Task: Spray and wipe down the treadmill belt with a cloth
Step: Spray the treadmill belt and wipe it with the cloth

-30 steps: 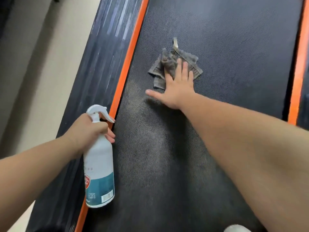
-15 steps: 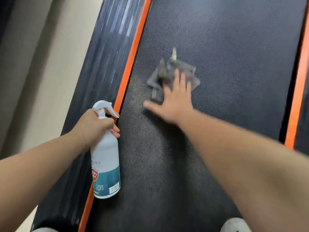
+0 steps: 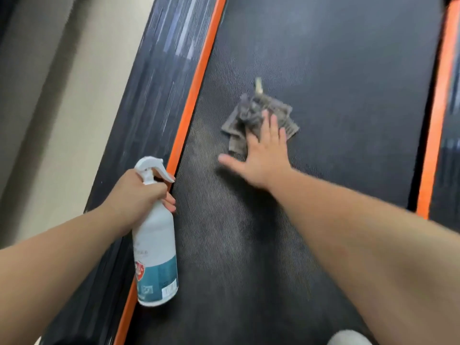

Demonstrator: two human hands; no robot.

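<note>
left hand [image 3: 135, 195]: fingers curled round spray bottle [image 3: 154, 245] neck, forearm reaching forward | right hand [image 3: 265, 160]: flat, fingers straight, thumb splayed, pressing cloth [image 3: 249, 115], arm stretched out

One view, head-worn, wide-angle. Faces forward and steeply down along the treadmill belt [image 3: 336, 70], which runs away toward the top of frame, leaning right. Close range: belt fills most of the frame; floor [image 3: 62, 108] strip at left. Both forearms enter from the bottom edge: left hand [image 3: 134, 195] gripping spray bottle [image 3: 155, 245] lower left, right hand [image 3: 266, 158] near centre
</note>
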